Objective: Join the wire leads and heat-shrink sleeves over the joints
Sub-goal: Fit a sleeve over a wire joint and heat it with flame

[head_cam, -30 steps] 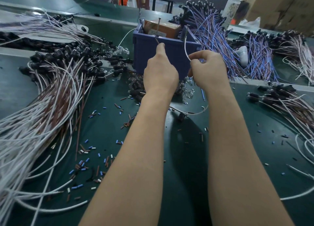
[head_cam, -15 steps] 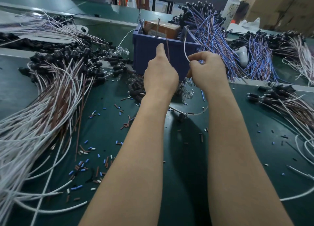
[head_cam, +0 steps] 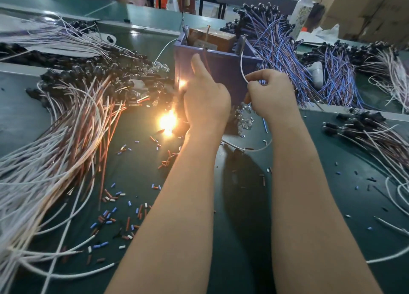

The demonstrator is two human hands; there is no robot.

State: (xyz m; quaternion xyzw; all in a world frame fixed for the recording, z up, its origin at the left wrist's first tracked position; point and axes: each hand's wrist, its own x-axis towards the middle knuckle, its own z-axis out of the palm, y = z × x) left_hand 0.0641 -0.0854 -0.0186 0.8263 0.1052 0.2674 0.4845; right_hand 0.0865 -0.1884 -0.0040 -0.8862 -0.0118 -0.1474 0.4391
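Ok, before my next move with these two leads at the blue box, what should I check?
1. Right hand pinching the white lead: ok.
2. Left hand gripping the brown lead: cannot tell, the grip is hidden behind the hand.
3. White lead's tip touching the metal post in the blue box: cannot tell.
4. Dark sleeve threaded on the white wire below the wrists: ok.
5. Bright glow on the mat beside the left wrist, close to the loose wires: not ok, probably find out what it is first.
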